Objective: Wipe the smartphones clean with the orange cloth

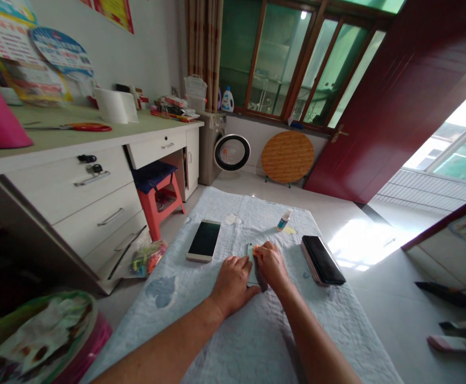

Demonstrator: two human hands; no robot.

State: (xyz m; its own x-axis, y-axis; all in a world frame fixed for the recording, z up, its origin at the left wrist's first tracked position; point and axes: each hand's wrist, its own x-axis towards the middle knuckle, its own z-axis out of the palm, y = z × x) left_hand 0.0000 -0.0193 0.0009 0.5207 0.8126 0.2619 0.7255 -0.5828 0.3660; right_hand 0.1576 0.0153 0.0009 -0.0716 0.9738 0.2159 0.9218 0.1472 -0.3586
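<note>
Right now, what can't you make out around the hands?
All in the head view:
- phone: mostly covered by the left hand and right hand, face hidden.
- orange bit at the right fingertips: too small to identify.
- small bottle: label too small to read.
- basin, bottom left: cut off by the frame edges.

Bare arms, uncovered to the frame's lower edge
Left grip [233, 277] and right grip [271, 265] are bare hands; both forearms uncovered.

One head-worn view; looks forward and down, close over left hand [233, 280] and right hand [270, 265].
</note>
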